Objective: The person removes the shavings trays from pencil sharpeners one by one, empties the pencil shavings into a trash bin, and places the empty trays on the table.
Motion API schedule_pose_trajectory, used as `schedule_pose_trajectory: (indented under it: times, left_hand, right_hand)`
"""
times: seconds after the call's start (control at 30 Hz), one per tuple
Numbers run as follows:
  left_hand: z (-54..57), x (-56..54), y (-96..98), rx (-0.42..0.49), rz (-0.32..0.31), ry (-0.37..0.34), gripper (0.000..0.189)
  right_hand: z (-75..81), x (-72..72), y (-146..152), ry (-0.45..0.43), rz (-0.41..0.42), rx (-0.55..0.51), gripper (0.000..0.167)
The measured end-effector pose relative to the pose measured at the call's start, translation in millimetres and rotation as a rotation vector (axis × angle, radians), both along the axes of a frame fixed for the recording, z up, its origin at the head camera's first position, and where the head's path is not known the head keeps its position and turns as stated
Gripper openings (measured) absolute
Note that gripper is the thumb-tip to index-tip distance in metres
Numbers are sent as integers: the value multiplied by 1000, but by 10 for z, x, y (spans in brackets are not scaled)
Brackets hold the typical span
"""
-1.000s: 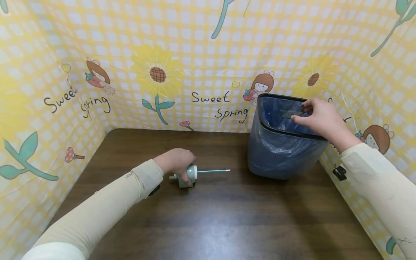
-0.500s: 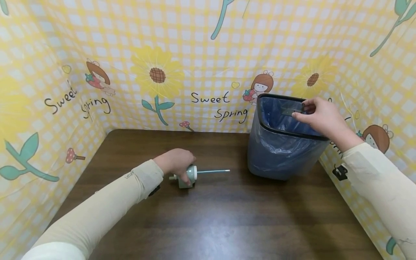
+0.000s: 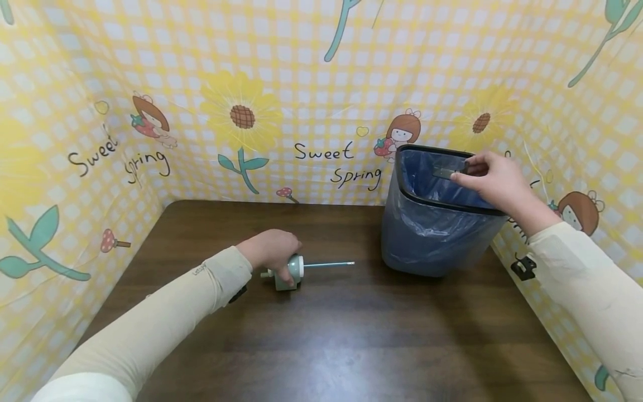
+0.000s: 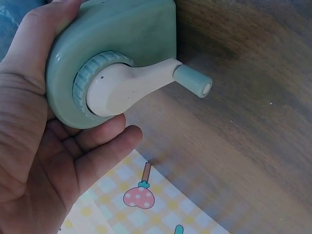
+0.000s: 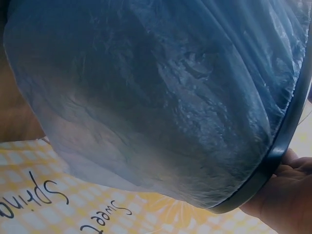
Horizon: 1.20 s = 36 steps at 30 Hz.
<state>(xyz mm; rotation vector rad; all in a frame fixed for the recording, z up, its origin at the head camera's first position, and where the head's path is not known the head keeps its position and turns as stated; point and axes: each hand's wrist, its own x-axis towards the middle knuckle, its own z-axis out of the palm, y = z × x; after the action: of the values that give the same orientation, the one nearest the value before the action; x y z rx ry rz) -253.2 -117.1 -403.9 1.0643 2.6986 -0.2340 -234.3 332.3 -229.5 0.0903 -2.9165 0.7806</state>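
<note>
My left hand (image 3: 273,249) grips a pale green pencil sharpener (image 3: 295,268) on the table, thumb on the near side. A blue pencil (image 3: 329,264) sticks out of its white front, pointing right. The left wrist view shows its white crank (image 4: 129,87) with a green knob (image 4: 192,80). Over the mouth of a blue bin (image 3: 427,240), my right hand (image 3: 497,178) pinches a small dark see-through shavings tray (image 3: 444,171) between thumb and fingers. In the right wrist view the lined bin wall (image 5: 146,97) hides the tray, and only part of the hand shows behind the rim.
A clear plastic liner covers the bin, folded over its black rim (image 3: 402,184). The bin stands at the table's back right. Around the dark wooden table (image 3: 331,335) hangs a yellow checked cloth (image 3: 311,100) on the back and sides.
The shavings tray has tilted slightly in my right hand, staying over the bin. My left hand, the sharpener and the pencil have kept their places.
</note>
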Motion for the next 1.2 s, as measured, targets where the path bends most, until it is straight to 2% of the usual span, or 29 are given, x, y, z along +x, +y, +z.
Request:
schedule_pose_trajectory:
  times: [0.17, 0.37, 0.6, 1.2]
  left_hand:
    - [10, -1, 10, 2, 4, -13, 88]
    - [1, -1, 8, 14, -10, 9, 84]
    - [6, -6, 16, 1, 2, -12, 86]
    - [6, -18, 26, 2, -6, -5, 83]
  right_hand:
    - [2, 4, 22, -11, 0, -26, 87]
    - [1, 3, -7, -2, -4, -48, 85]
    - [20, 15, -51, -12, 20, -94, 87]
    - [-3, 59, -165, -6, 64, -152, 80]
